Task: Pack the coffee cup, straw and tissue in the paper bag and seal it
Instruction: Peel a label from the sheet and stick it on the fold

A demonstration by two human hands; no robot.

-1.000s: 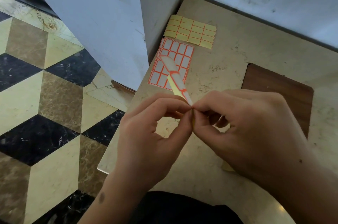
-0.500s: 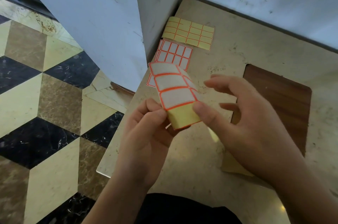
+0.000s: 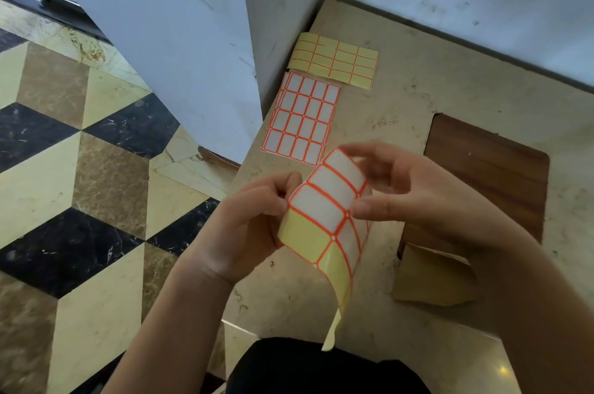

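While both hands hold label sheet left of paper bag, sealing pending; cup, straw, tissue unseen

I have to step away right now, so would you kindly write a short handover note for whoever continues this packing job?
Left hand: grips the left edge of a curled sticker sheet.
Right hand: thumb pressed on the sheet's right side, fingers curled behind it.
Two more sticker sheets, white and yellow, lie flat on the marble table near the wall.
Paper bag lies on the table under the right forearm; the cup, straw and tissue are not visible.
Done: a sheet picked up, some labels already missing.
Left: peel a label and seal the bag.
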